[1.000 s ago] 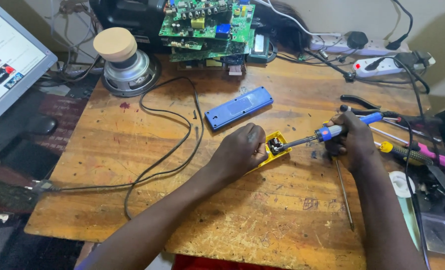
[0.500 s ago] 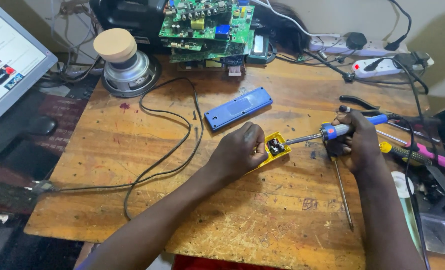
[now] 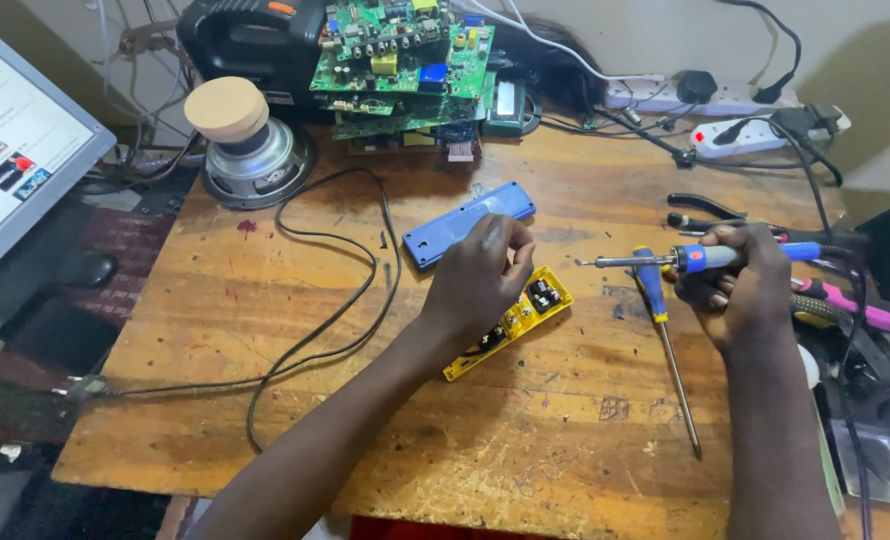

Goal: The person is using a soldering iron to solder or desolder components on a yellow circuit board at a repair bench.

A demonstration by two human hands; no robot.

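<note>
While both hands are at work over the table, the scene is logged as follows.

Left hand: fingers curled together, laid on the yellow circuit board, apparently to keep it from sliding.

Right hand: clamped on the blue-handled soldering iron, held level with its tip aimed left; the tip is kept apart from the board.

Board position: flat on the wood, mid-table, angled, its near end hidden under the left hand.

Board appearance: narrow yellow strip, dark components seen at the exposed far end; finer detail cannot be told.

Blue cover: set aside just behind the left hand.

Screwdriver: laid by the right hand, within reach.
</note>
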